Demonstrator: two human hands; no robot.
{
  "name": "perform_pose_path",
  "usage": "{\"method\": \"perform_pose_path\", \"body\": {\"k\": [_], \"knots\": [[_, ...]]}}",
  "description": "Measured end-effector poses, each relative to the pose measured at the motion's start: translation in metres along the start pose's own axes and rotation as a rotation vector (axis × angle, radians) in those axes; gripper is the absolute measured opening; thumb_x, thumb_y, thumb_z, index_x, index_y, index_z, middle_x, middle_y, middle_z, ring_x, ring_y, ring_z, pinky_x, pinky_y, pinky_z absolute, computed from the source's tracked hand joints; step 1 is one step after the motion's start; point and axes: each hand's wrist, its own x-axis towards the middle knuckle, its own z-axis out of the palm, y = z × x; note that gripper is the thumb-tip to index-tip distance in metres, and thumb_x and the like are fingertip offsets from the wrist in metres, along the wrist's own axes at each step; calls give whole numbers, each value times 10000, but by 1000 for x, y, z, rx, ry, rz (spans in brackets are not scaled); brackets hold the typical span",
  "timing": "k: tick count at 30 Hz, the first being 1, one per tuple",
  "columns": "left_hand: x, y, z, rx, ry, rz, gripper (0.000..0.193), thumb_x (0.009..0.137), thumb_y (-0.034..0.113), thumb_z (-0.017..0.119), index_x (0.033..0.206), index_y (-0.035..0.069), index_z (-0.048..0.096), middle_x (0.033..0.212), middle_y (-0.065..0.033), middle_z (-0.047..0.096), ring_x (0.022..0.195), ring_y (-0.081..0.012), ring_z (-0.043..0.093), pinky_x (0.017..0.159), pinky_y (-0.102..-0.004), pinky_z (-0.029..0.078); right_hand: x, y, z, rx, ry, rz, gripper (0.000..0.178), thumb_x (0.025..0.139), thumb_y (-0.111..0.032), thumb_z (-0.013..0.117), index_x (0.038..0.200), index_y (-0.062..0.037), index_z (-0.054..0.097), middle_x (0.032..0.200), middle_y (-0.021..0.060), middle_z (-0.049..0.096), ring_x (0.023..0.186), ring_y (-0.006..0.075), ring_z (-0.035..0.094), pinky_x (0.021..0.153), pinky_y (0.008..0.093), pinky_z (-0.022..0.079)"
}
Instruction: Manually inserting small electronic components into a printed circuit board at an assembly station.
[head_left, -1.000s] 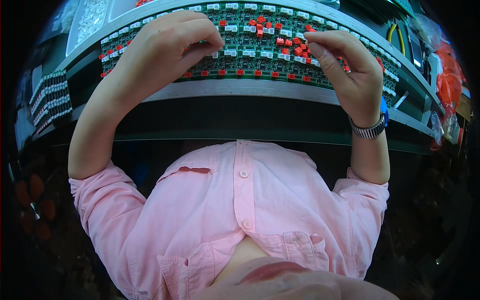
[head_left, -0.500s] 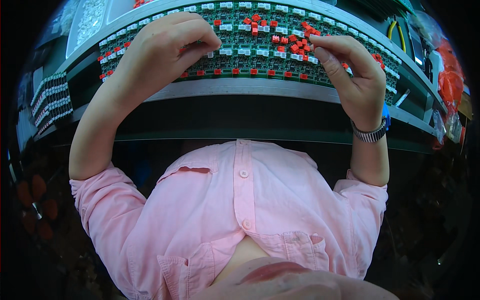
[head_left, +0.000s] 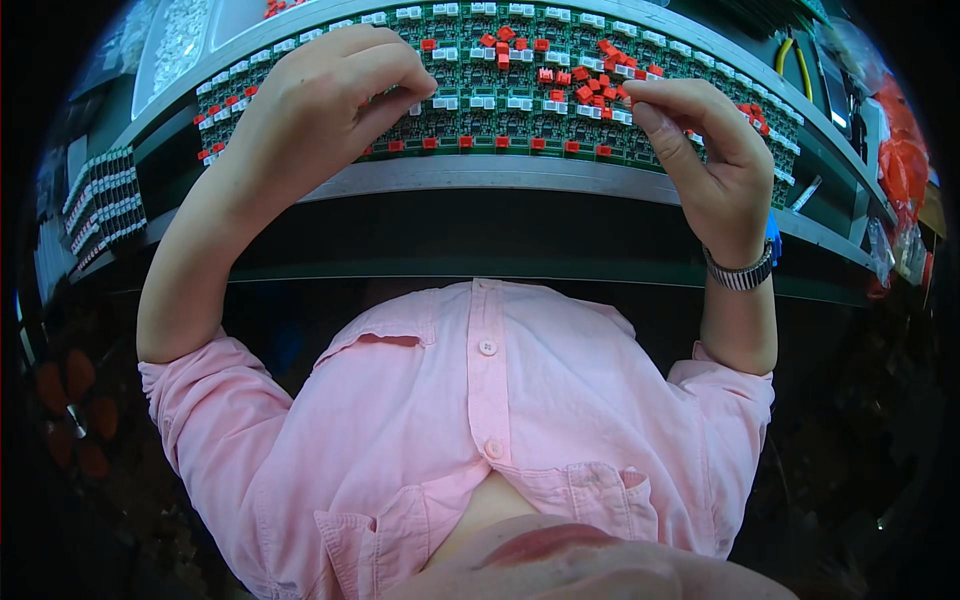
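A long panel of green circuit boards [head_left: 495, 122] lies in front of me, set with rows of white connectors [head_left: 482, 103] and red connectors [head_left: 502, 142]. Over its left half hovers my left hand [head_left: 335, 100], thumb and forefinger closed in a pinch; anything between the tips is hidden. Farther right, my right hand [head_left: 715, 150] is also pinched, its fingertips beside a loose pile of red connectors [head_left: 592, 90]. Whether a small part sits in that pinch I cannot make out. More loose red pieces [head_left: 503, 45] lie on the boards between both hands.
Metal rails [head_left: 480, 174] border the boards in front and behind. A white tray of small white parts [head_left: 183, 45] stands back left, near stacked boards [head_left: 105, 200]. At right are yellow-handled pliers [head_left: 804, 70] and a red plastic bag [head_left: 900, 150].
The right hand has dropped very slightly toward me. The boards appear shifted a little to the left in view. The left hand's pinch has barely moved.
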Motion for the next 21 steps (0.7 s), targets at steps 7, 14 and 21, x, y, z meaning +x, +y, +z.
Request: {"method": "perform_pose_path", "body": {"k": [7, 14, 21], "knots": [[2, 2, -5, 17, -72, -22, 148, 785, -24, 721, 907, 47, 678, 955, -49, 667, 795, -170, 623, 648, -238, 504, -3, 0, -1, -24, -11, 6, 198, 898, -23, 654, 1094, -16, 684, 998, 88, 685, 822, 158, 628, 730, 218, 502], [5, 3, -3, -30, -51, 0, 147, 778, -26, 723, 895, 45, 670, 944, -43, 658, 781, -176, 611, 651, -254, 498, -7, -1, -3, 28, -4, 29, 201, 893, -18, 656, 1092, -17, 686, 1001, 89, 685, 834, 162, 631, 742, 226, 505], [41, 4, 19, -222, 81, -26, 115, 799, -4, 698, 913, 11, 698, 855, -75, 616, 793, -224, 581, 731, -294, 483, -20, 10, -19, -74, -14, -104, 226, 827, -3, 714, 1049, -45, 713, 920, 75, 683, 676, 145, 580, 585, 240, 487]]}}
